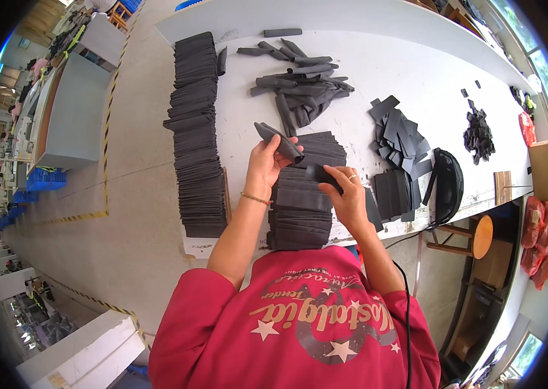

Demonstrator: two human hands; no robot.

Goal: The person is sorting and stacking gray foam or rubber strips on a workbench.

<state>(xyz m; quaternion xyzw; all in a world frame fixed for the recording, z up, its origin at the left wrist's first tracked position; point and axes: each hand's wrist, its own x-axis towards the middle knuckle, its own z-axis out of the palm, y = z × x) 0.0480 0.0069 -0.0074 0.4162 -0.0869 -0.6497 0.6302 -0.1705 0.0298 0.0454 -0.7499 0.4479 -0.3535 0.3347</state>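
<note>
My left hand (267,162) is closed on a rolled black fabric piece (278,141), held above the table with its tube-like end toward the right. My right hand (346,194) pinches a small flat black piece (320,175) between thumb and fingers, close to the rolled one but apart from it. Below both hands lies a long overlapping stack of flat black pieces (300,217). To the left runs a taller row of folded black pieces (195,136). A loose heap of rolled black pieces (303,91) lies beyond my hands.
Right of my hands are a pile of flat black rectangles (398,136), a neat stack of them (392,194) and a black zippered pouch (449,181). Small black bits (478,136) lie farther right. A raised white board (377,26) edges the table's far side; a wooden stool (480,236) stands at right.
</note>
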